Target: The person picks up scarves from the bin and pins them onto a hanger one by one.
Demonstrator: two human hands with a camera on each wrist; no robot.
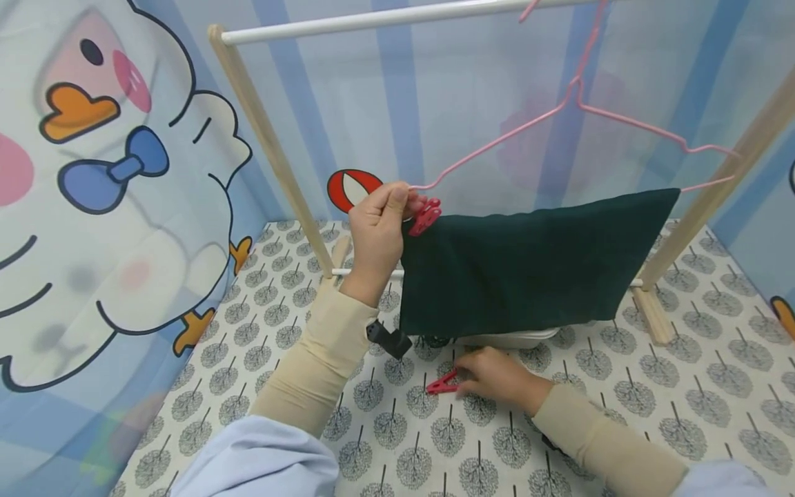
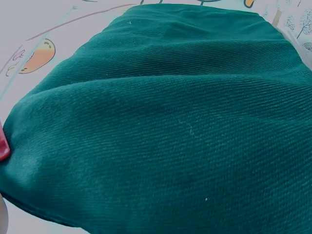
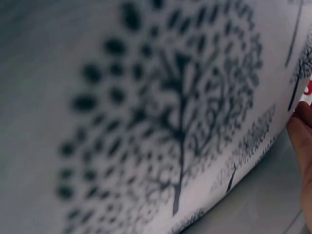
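Note:
In the head view my left hand (image 1: 380, 228) pinches the left end of a pink clothes hanger (image 1: 506, 133). A dark green cloth (image 1: 522, 269) hangs from the hanger and fills most of the left wrist view. Just beside my left fingers, a red clothespin (image 1: 426, 217) sits at the cloth's upper left corner. Low down, below the cloth, my right hand (image 1: 497, 376) holds a second red clothespin (image 1: 442, 384) between thumb and fingers at the tabletop. Only some fingers of that hand (image 3: 303, 141) show at the right wrist view's edge.
A white rail (image 1: 373, 18) on wooden posts (image 1: 273, 152) spans the back. Behind the cloth's lower edge is a partly hidden white container (image 1: 509, 339). A tree-patterned tablecloth (image 1: 397, 428) covers the table. A cartoon-printed backdrop (image 1: 205, 159) stands behind and left.

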